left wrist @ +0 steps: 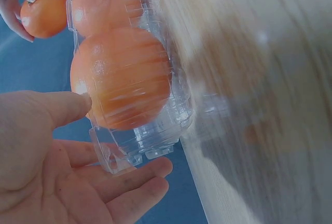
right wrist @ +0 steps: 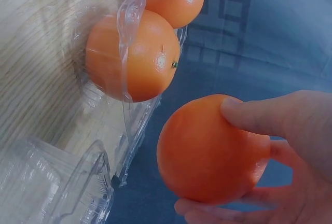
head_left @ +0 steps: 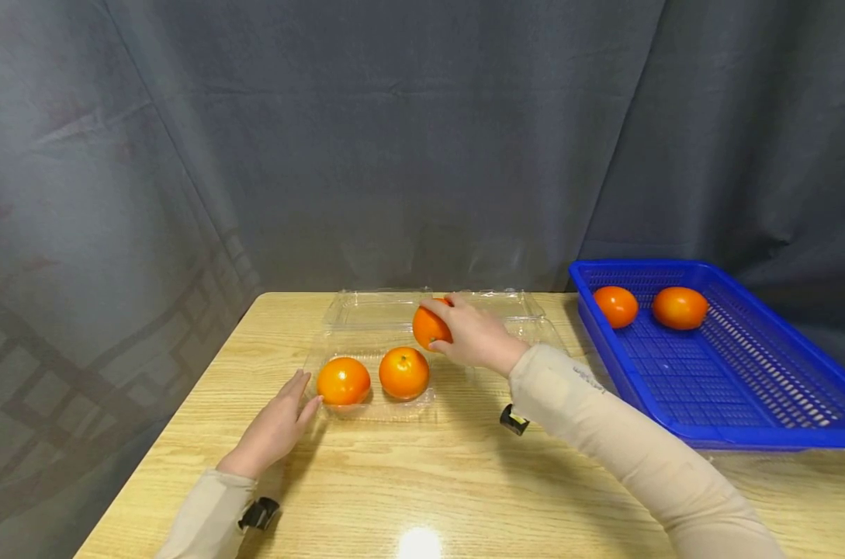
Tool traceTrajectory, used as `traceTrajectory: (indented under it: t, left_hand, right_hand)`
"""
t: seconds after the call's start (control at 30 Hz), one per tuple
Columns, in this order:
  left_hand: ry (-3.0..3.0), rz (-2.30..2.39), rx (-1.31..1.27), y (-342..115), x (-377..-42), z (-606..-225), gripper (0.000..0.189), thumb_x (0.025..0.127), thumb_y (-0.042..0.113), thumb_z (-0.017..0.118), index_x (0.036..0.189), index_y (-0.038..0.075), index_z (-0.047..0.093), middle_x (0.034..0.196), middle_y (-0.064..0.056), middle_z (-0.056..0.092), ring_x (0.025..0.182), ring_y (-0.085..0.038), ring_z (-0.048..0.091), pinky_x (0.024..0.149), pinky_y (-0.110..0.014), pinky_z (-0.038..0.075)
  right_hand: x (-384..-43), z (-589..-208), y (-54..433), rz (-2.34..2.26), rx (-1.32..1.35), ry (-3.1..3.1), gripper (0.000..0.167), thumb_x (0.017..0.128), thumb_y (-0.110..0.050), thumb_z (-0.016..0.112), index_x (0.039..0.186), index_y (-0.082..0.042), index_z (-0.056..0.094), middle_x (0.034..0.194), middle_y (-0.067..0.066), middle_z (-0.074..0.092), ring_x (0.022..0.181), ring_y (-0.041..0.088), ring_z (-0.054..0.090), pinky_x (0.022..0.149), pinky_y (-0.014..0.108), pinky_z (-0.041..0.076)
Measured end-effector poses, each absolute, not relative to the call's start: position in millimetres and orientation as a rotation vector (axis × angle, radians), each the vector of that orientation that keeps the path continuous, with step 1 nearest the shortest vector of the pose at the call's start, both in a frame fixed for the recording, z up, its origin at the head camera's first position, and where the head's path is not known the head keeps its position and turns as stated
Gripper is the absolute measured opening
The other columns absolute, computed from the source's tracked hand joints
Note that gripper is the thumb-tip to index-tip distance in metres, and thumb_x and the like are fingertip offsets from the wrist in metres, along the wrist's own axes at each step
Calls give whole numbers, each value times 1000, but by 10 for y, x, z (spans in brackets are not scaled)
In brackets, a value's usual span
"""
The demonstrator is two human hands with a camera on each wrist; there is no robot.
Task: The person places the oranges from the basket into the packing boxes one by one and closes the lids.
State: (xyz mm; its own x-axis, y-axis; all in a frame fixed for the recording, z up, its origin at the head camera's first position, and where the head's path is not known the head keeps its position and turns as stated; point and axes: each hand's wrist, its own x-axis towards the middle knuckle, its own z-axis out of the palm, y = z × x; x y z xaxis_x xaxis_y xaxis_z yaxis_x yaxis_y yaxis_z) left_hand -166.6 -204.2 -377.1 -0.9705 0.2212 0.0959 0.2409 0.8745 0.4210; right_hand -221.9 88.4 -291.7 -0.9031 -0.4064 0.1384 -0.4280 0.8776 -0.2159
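My right hand grips an orange between thumb and fingers, above the far right part of a clear plastic clamshell box. Two more oranges sit side by side inside that box: a left one and a right one with its stem end up. At the box's left end is my left hand, its fingers extended along the outside. In the left wrist view, the left thumb reaches over the rim against the nearest orange, while the other fingers lie beside the box corner.
A second clear clamshell box stands to the right of the first. Both lids lie folded back at the rear. Farther right, a blue plastic basket holds two oranges. A grey curtain hangs behind the wooden table.
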Motion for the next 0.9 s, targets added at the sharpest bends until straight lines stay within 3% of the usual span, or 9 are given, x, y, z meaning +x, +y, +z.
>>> traceTrajectory:
  t: [0.23, 0.9]
  left_hand:
    - [-3003, -691, -371, -2045, -1670, -3779, 57, 99, 23, 43, 139, -15, 29, 146, -35, 24, 134, -48, 29, 107, -58, 31]
    - [-2998, -664, -387, -2057, -1688, -3786, 56, 99, 23, 43, 138, -16, 31, 145, -36, 26, 133, -49, 31, 107, -58, 32]
  right_hand:
    - [-2231, -2931, 844, 383, 655, -2980, 64, 84, -29, 69, 142, -23, 40, 138, 20, 44, 108, 35, 59, 85, 53, 52]
    - [-2280, -2981, 745, 395, 682, -2978, 66, 85, -30, 68, 143, -25, 37, 144, 21, 38, 112, 40, 57, 85, 56, 51]
